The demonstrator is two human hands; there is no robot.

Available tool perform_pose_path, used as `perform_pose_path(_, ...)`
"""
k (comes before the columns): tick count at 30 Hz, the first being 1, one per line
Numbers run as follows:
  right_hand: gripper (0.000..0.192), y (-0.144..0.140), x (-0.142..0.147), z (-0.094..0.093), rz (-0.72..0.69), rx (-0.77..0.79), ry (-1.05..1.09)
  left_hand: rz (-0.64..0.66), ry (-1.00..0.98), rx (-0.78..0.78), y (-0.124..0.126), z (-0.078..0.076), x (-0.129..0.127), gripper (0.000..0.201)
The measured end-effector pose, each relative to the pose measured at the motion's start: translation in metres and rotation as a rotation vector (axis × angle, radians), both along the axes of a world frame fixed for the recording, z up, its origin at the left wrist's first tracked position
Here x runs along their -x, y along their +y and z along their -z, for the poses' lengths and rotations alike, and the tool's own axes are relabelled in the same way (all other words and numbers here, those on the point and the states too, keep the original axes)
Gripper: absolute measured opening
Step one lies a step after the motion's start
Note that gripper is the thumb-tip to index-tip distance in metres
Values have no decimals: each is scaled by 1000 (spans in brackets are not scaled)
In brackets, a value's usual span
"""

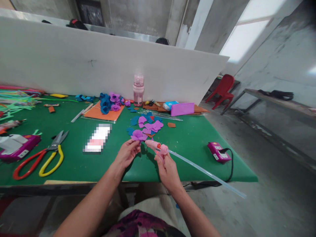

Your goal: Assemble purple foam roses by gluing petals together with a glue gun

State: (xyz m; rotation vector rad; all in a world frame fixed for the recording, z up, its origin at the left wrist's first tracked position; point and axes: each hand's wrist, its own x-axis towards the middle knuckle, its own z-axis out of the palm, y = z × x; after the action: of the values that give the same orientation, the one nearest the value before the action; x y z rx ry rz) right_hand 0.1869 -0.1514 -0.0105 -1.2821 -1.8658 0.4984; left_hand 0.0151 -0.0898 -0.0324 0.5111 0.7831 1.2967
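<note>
Pinched in my left hand [128, 152] is a purple paper flower [138, 135], held upright above the table with a thin stem hanging below my fingers. My right hand [169, 171] is wrapped round the handle of a pink hot glue gun [158, 147], whose nozzle points left at the base of the flower and looks very close to it. A long clear glue stick [204, 171] runs out of the gun's back toward the lower right. Just beyond the flower lie loose purple petals [154, 126] and blue petals [134, 120].
Finished blue and purple flowers [105, 104] lie on an orange sheet [102, 114]. Large scissors [53, 148] and a purple power strip [24, 151] are at left; another power strip [219, 152] with a cord sits right. A pink bottle [138, 90] stands by the white partition [111, 62].
</note>
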Motion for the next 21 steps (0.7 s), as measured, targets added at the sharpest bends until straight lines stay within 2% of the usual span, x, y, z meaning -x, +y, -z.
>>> perform_pose_path(9,34,-2,-1,2,8,33,6,-7,-4,2,-1,-2,-1,19)
perform_pose_path(21,32,-8,0,-2,58,56,141,52,-72,-8,1,6,6,17)
